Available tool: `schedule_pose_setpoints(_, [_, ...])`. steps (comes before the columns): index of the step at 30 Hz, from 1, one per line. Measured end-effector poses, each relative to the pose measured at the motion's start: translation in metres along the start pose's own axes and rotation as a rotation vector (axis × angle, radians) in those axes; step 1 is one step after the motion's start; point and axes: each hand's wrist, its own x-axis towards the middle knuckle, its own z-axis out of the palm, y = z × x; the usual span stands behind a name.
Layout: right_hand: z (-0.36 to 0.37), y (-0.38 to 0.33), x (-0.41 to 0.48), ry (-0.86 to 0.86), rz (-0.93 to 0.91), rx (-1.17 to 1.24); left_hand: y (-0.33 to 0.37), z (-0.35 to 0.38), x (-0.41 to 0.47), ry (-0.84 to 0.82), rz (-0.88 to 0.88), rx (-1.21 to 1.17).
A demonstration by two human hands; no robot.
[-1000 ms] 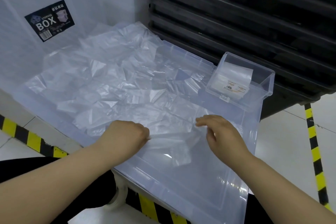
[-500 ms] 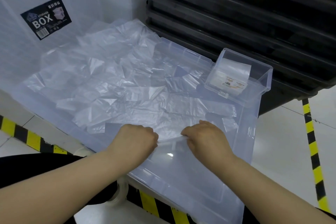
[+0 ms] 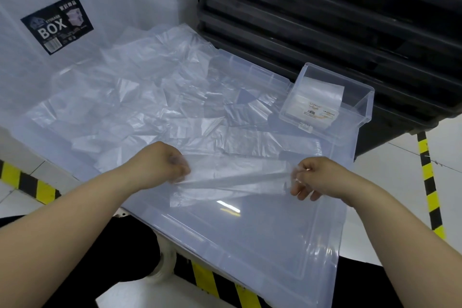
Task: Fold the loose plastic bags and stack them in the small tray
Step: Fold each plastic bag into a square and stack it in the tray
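Left hand (image 3: 160, 166), right hand (image 3: 318, 177) pinch bag (image 3: 237, 179) over lid (image 3: 250, 235).

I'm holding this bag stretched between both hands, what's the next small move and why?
Probably bring the right hand across to the left hand, folding the bag in half. Both hands pinch its ends, it is stretched out over the lid, and the tray holds a flat stack.

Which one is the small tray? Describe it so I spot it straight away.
Find the big translucent plastic surface strewn with loose bags. At its far right corner, next to the black slatted crates, sits the small tray. It alone is a clear walled box, holding flat folded bags.
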Motion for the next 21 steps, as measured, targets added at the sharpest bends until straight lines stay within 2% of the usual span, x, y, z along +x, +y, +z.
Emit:
schedule_pose_setpoints(5, [0.003, -0.002, 0.007, 0.047, 0.032, -0.055, 0.004, 0.000, -0.003, 0.310, -0.028, 0.284])
schedule_pose_setpoints(7, [0.003, -0.004, 0.010, 0.041, 0.039, -0.069, 0.004, 0.002, -0.003, 0.519, 0.196, 0.456])
schedule_pose_setpoints(9, [0.004, -0.006, 0.012, 0.035, 0.041, -0.101, 0.008, 0.012, -0.004, 0.613, 0.485, 0.522])
schedule_pose_setpoints(11, [0.005, -0.005, 0.015, 0.042, 0.046, -0.128, 0.009, 0.032, -0.004, 0.502, 0.661, 0.588])
schedule_pose_setpoints(13, [0.005, -0.004, 0.018, 0.057, 0.052, -0.141, 0.007, 0.054, -0.006, 0.312, 0.721, 0.726])
schedule_pose_setpoints(16, [0.006, -0.004, 0.022, 0.084, 0.064, -0.156, 0.000, 0.064, -0.004, 0.068, 0.576, 0.859])
schedule_pose_setpoints(19, [0.002, -0.006, 0.024, 0.144, 0.107, -0.280, 0.004, 0.058, 0.001, -0.010, 0.477, 0.788])
schedule_pose_setpoints(21, [-0.002, -0.007, 0.018, 0.277, 0.133, -0.448, 0.001, 0.059, 0.003, -0.008, 0.454, 0.774])
